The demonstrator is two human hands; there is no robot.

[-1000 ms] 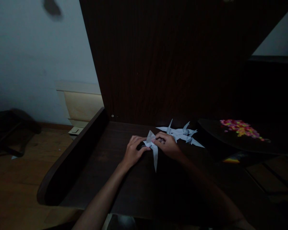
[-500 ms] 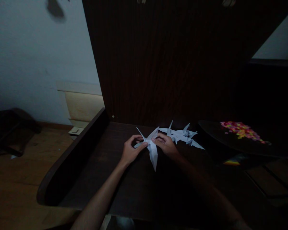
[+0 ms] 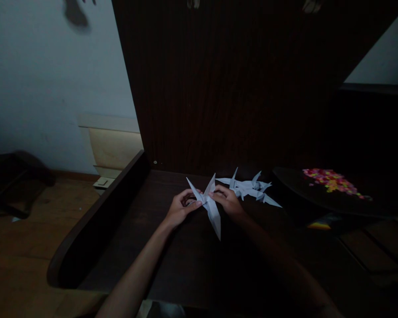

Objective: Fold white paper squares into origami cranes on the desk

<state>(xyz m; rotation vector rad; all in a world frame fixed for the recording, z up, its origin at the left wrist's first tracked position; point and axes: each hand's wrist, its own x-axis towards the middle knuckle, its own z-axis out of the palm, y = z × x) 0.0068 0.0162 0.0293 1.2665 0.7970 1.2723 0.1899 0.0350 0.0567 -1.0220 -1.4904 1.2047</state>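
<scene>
I see left hand (image 3: 179,208) and right hand (image 3: 228,201) pinching folded paper (image 3: 213,213) between them, over middle of desk (image 3: 182,269). More white folds (image 3: 250,183) near desk's back. At desk's right, dark ledge (image 3: 293,191) bears pink, yellow bits (image 3: 333,180).

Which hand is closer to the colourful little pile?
Right. The right hand is left of the colourful pile, across a gap; the left hand is farther left, past the folded white paper.

A pale wall (image 3: 46,75) meets a wooden floor (image 3: 59,221) at left, a tall dark wood panel (image 3: 225,92) rises at centre, and small pink and yellow pieces (image 3: 333,181) lie heaped on a dark curved surface (image 3: 295,187) at right.
</scene>
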